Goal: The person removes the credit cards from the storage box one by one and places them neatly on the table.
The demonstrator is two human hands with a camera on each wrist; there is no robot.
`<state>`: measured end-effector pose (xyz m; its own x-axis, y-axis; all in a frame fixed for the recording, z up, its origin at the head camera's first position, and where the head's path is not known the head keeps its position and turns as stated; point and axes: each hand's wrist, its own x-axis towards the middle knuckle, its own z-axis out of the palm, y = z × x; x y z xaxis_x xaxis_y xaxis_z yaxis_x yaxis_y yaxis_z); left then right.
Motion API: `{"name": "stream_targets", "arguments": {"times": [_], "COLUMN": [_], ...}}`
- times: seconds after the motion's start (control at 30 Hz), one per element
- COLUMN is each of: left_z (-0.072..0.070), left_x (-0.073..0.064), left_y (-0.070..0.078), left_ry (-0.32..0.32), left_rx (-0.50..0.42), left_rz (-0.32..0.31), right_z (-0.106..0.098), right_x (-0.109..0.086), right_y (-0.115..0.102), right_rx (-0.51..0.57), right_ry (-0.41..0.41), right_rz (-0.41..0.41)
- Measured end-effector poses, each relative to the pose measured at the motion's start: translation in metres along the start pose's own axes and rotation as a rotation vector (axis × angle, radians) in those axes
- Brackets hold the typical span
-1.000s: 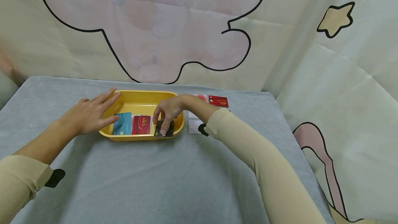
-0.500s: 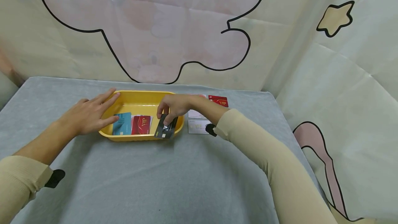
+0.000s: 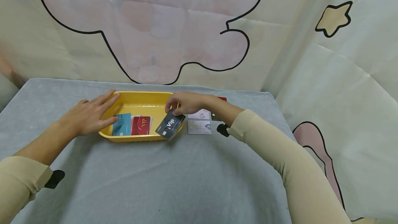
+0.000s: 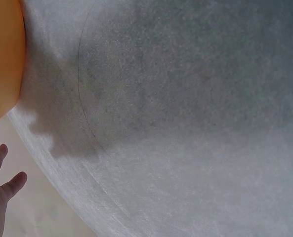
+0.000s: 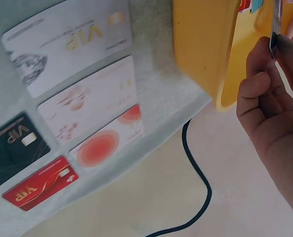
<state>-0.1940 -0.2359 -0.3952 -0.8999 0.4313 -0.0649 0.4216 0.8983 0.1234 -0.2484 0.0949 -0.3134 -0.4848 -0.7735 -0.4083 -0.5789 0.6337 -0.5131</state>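
Note:
A black VIP card (image 3: pixel 170 124) is tilted over the right end of a yellow plastic tray (image 3: pixel 140 139). Thumb and fingers of my right hand (image 3: pixel 189 103) pinch its upper edge. In the right wrist view the held card (image 5: pixel 276 24) appears almost edge-on. My left hand (image 3: pixel 88 115) rests on the tray's left rim with its fingers spread, gripping nothing. Beside its thumb, a teal card (image 3: pixel 122 125) lies inside the tray, and a red VIP card (image 3: pixel 141 126) lies right of it, overlapping paler cards.
Right of the tray, cards lie in two columns: a silver VIP card (image 5: pixel 72 47), a white flower-patterned card (image 5: pixel 89 98), one with red circles (image 5: pixel 104 143), a dark green VIP card (image 5: pixel 18 148) and another red VIP card (image 5: pixel 40 185). Grey cloth (image 3: pixel 161 182) covers the table.
My right hand has lifted the black card and drawn it up and rightward, so its printed face shows. My left hand stays on the tray's rim.

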Motion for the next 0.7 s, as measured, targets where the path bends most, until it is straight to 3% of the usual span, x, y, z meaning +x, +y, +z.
{"name": "stream_targets", "arguments": {"times": [0.3, 0.7], "left_z": [0.0, 0.001], "left_x": [0.001, 0.0], "left_y": [0.001, 0.0], "left_ry": [-0.001, 0.002], "left_rx": [0.002, 0.008], "left_rz": [0.0, 0.005], "right_z": [-0.006, -0.003], "right_x": [-0.021, -0.051], "right_y": [0.011, 0.034], "right_rx": [0.076, 0.256], "right_ry": [0.068, 0.087], "right_rz": [-0.032, 0.041]}}
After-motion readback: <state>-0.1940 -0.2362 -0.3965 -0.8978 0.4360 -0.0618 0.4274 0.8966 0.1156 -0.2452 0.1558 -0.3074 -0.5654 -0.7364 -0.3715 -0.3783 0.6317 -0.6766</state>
